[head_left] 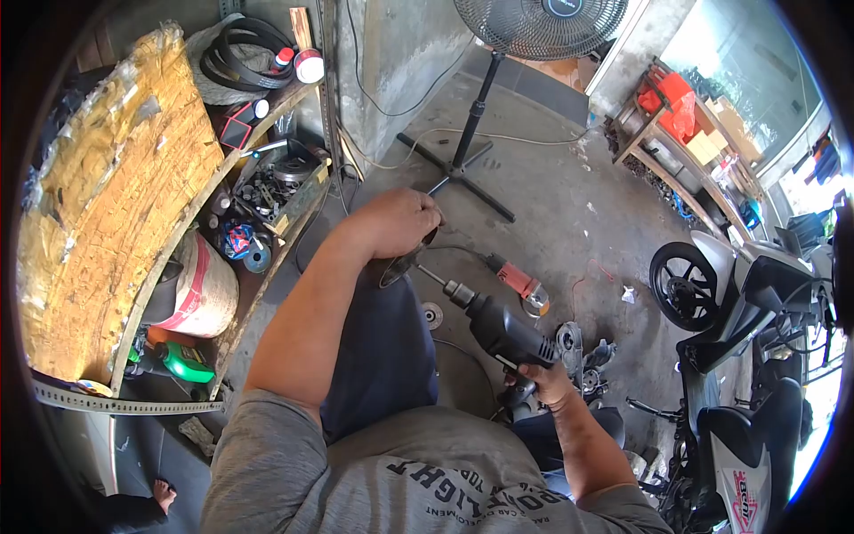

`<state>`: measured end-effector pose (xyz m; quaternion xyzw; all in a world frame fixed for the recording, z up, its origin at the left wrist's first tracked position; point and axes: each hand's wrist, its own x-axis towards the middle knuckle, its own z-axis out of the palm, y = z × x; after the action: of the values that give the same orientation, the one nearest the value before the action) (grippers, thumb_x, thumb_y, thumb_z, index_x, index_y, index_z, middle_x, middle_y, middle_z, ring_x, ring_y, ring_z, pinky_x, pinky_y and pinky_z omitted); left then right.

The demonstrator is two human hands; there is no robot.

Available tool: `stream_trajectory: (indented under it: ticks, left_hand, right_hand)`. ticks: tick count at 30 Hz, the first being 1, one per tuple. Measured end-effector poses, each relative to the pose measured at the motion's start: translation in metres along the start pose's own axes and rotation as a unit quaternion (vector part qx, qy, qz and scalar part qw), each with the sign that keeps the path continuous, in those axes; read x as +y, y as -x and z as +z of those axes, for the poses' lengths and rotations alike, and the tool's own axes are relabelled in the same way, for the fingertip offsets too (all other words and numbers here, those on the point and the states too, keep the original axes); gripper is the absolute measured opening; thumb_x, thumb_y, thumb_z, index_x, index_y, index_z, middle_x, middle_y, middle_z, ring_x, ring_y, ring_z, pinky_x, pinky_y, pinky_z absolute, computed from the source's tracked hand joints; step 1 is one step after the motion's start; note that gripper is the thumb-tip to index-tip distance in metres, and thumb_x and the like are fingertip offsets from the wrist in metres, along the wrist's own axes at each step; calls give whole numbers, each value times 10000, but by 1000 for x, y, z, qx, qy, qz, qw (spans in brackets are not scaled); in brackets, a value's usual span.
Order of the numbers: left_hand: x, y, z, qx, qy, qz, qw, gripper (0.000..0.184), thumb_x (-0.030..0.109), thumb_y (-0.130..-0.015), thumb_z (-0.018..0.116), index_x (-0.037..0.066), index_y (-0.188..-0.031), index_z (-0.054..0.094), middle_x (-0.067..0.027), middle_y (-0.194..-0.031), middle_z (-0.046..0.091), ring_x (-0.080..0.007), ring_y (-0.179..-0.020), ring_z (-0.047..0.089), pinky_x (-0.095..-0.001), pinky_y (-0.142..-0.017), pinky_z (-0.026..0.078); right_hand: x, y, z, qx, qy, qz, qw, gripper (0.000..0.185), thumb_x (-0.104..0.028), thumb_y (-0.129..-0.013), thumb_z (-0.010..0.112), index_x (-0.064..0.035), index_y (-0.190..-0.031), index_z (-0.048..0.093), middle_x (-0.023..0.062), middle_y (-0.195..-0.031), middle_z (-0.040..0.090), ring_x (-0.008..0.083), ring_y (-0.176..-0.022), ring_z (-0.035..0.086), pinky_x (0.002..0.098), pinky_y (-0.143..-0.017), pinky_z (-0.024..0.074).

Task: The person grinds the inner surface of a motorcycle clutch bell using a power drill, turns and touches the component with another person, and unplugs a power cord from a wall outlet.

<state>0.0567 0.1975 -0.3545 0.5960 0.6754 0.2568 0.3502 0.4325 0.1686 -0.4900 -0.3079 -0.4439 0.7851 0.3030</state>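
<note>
A black power drill (509,331) is gripped by my right hand (544,381), its chuck and bit pointing up and left. The bit reaches toward a dark metal part (391,270) at my left knee. My left hand (414,218) is closed round the upper side of that part, with the fingers curled over it. Whether the bit tip touches the part cannot be made out. On the floor just beyond the drill lies a red angle grinder (520,280). A small round metal disc (432,315) lies between my knee and the drill.
A standing fan (476,111) is ahead. Shelves (307,200) with parts and bottles run along the left. Metal engine parts (583,356) lie right of the drill. A motorcycle (743,311) stands at the right, a wooden bench (663,133) behind it. Another person's foot (165,496) shows lower left.
</note>
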Motion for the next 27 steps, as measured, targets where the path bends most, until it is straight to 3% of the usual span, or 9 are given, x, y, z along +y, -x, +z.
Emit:
stream_trajectory:
  ticks: [3, 14, 18, 27]
  left_hand:
    - [-2, 2, 2, 9, -7, 3, 1000, 338, 250, -940, 504, 32, -1051, 737, -93, -981, 729, -235, -855, 654, -336, -816, 518]
    - [-2, -6, 4, 6, -10, 10, 1000, 340, 243, -938, 501, 21, -1048, 735, -98, -971, 730, -242, -847, 654, -340, -823, 519]
    - [-6, -6, 5, -1, -6, 17, 1000, 379, 265, -923, 476, 14, -1072, 718, -134, -1027, 727, -335, -885, 645, -399, -831, 511]
    - [-7, -8, 4, -1, -7, 9, 1000, 387, 266, -921, 475, 10, -1081, 717, -139, -1041, 726, -338, -904, 646, -395, -836, 511]
  right_hand:
    - [2, 1, 1, 17, 4, -18, 1000, 475, -22, -813, 740, 19, -1253, 566, 126, -958, 680, 191, -678, 612, 300, -652, 526]
    - [-9, 3, 8, 19, 87, 3, 996, 429, 18, -797, 742, 29, -1198, 592, 112, -899, 690, 183, -659, 630, 277, -651, 523]
    - [-3, 3, 7, 39, 90, -5, 995, 430, 29, -787, 748, 33, -1189, 596, 103, -880, 690, 175, -652, 630, 265, -642, 518]
    - [0, 2, 7, 43, 88, -24, 995, 412, 5, -809, 746, 31, -1192, 596, 104, -882, 690, 173, -666, 631, 269, -646, 522]
